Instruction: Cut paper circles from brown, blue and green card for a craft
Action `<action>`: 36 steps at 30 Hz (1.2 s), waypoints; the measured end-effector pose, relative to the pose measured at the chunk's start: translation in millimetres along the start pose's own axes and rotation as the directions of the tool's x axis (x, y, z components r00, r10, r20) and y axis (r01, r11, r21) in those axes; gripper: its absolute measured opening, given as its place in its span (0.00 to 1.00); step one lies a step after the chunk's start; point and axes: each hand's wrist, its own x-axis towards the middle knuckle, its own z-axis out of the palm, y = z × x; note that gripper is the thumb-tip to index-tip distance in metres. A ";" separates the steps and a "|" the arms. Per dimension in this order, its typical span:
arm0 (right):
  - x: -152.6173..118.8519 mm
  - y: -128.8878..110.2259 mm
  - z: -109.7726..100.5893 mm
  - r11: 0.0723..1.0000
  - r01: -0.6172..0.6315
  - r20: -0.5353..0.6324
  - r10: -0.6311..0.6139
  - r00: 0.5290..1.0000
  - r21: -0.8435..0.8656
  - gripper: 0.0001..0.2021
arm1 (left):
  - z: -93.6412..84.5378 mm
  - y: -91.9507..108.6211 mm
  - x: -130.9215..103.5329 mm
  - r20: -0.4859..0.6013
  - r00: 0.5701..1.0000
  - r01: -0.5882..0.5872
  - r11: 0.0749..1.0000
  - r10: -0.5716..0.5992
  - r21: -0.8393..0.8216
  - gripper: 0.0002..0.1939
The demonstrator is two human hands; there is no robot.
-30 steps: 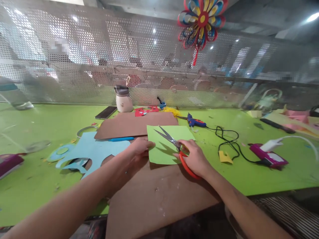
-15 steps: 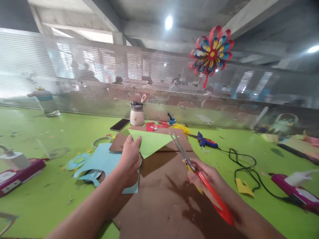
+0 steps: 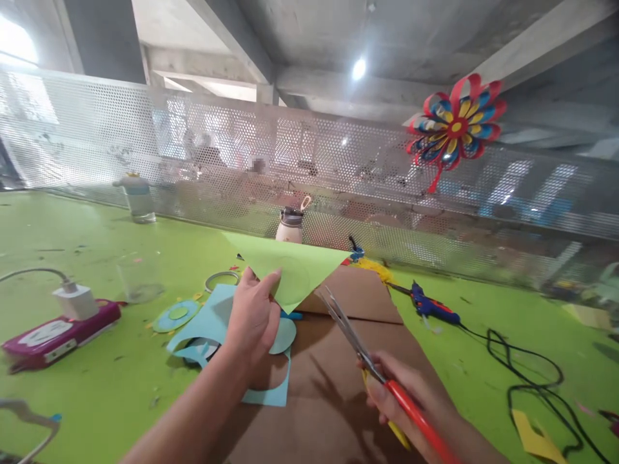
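Note:
My left hand pinches a sheet of light green paper between thumb and fingers, held up over the cardboard. A faint round outline shows on the paper, and one corner points down. In my right hand are scissors with red handles, their blades slightly parted and angled toward the paper, apart from it. Something thin and yellow shows beneath that hand; its kind is unclear. Below the left hand lie cut blue paper and a blue paper disc.
Brown cardboard covers the middle of the green table. To the right lies a blue glue gun with a black cable. A purple power strip and a clear cup stand left. A bottle stands behind the paper.
The view has swung left, so things appear farther right. The green paper is lifted and tilted, now covering part of the bottle. The scissors stay in my right hand.

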 end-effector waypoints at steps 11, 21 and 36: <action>2.8 5.7 19.9 0.994 0.044 -0.053 -0.039 0.998 0.097 0.29 | 11.7 -7.2 -29.1 0.095 0.980 0.178 0.983 -0.174 -0.039 0.19; 9.2 32.2 20.8 0.951 -0.002 -0.056 0.020 0.998 0.308 0.29 | 16.1 -11.5 -35.9 0.094 0.971 0.225 0.974 -0.221 -0.036 0.21; 5.1 27.4 28.1 0.952 0.075 -0.113 -0.043 0.993 0.298 0.28 | 17.6 -10.1 -40.3 0.114 0.968 0.227 0.974 -0.224 -0.018 0.23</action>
